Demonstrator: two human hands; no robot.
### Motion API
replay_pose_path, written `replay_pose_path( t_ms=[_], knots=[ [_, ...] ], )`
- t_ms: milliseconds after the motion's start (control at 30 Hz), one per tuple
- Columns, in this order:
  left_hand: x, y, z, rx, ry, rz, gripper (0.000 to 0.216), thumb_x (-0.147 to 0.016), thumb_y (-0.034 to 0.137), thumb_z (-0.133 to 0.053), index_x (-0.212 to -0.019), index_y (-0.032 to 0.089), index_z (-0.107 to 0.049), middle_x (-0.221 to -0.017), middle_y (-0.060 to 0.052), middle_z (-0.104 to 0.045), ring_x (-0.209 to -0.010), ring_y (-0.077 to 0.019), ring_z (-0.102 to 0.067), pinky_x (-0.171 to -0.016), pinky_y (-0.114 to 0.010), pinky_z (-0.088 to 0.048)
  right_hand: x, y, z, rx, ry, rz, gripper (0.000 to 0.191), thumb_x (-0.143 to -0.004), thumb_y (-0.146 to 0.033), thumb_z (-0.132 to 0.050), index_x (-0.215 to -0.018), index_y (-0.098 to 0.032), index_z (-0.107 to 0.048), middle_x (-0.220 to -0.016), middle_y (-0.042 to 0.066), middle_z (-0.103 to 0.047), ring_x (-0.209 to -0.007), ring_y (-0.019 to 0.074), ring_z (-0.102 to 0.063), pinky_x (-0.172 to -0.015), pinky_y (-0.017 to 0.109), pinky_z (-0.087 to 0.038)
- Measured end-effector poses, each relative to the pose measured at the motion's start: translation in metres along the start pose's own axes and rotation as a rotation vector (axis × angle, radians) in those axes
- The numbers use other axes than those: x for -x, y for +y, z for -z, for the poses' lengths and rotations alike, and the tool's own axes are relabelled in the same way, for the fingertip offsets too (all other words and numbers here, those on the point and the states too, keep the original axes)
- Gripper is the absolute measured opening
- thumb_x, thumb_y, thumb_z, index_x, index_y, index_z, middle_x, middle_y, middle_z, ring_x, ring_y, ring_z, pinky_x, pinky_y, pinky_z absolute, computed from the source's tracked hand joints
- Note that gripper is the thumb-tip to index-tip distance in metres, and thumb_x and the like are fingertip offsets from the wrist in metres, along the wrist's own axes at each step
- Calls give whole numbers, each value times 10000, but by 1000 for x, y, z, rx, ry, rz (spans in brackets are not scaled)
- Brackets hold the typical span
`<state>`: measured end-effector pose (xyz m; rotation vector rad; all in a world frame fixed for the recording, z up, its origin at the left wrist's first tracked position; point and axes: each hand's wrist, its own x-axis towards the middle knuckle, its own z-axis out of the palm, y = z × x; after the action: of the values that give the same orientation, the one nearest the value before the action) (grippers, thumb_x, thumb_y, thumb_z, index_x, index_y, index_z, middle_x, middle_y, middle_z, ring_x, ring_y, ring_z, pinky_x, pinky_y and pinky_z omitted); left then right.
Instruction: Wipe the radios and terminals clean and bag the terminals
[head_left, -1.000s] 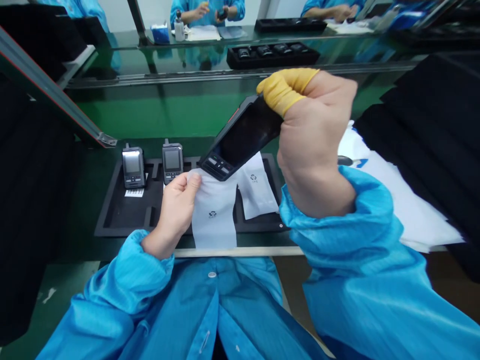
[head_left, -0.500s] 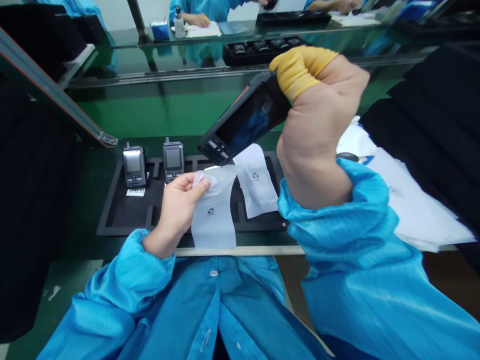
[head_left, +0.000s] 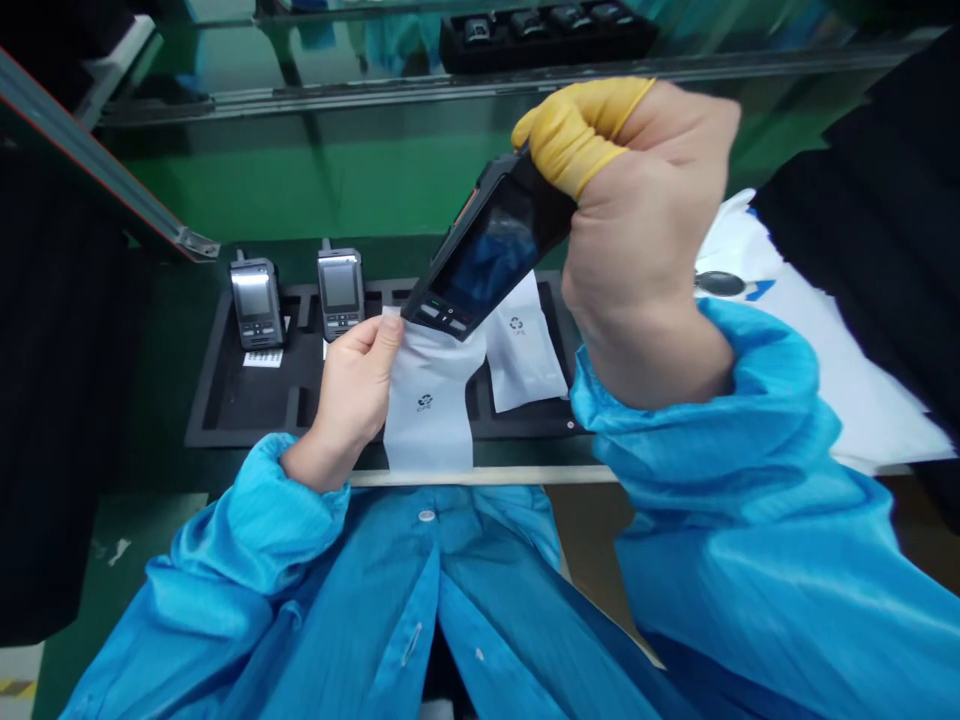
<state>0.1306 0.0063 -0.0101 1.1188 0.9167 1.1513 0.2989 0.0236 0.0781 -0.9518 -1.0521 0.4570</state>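
My right hand [head_left: 630, 200], with yellow covers on its fingertips, grips the top of a black handheld radio [head_left: 491, 245]. The radio tilts down to the left, its screen facing me and its lower end at the mouth of a white plastic bag [head_left: 427, 415]. Between thumb and fingers, my left hand [head_left: 356, 385] pinches the bag's upper left edge. Another white bag [head_left: 525, 350] lies on the black foam tray [head_left: 217, 420] to the right. Two more radios stand at the tray's left: one radio [head_left: 256, 300] over a barcode label, another radio [head_left: 341, 288] beside it.
A pile of white bags [head_left: 825, 370] lies on the right, with a dark round object on it. Black stacked material [head_left: 885, 200] rises behind the pile. Beyond the green panel, a shelf holds a black tray [head_left: 551, 55] of devices. A metal bar [head_left: 112, 165] slants at left.
The radio's lower end has come down to the bag's mouth, which now looks wider. My left hand still pinches the bag's edge. The whole view has tipped downward a little.
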Motion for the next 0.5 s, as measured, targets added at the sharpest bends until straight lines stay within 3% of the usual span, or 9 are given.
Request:
replay_pose_path(
  t_ms=[133,300,500],
  knots=[
    [1,4,-2,35,-91,-6,335,-706,493,-751,-885,212,-720,-797,-16,-727,-793,-189,-675,-708,-295,-529,0,-1,0,96,-16,38,101,-716,-44,-653,-642,-107,-679,-509,-123,-560,-591,-4,-504,-596,155,-393],
    [-4,14,0,12,-200,23,475,-581,398,-855,-999,229,-704,-961,-30,-744,-925,-238,-685,-813,-359,-544,-1,-3,0,201,-119,-8,124,-743,-92,-658,-626,-105,-696,-505,-93,-521,-631,32,-537,-589,177,-374],
    [-12,22,7,-114,-410,35,454,-689,556,-739,-943,181,-707,-890,-63,-740,-797,-221,-692,-671,-303,-541,-2,-11,-3,67,-31,-8,139,-746,-83,-670,-642,-175,-670,-579,-75,-595,-612,56,-537,-620,213,-438]
  ],
)
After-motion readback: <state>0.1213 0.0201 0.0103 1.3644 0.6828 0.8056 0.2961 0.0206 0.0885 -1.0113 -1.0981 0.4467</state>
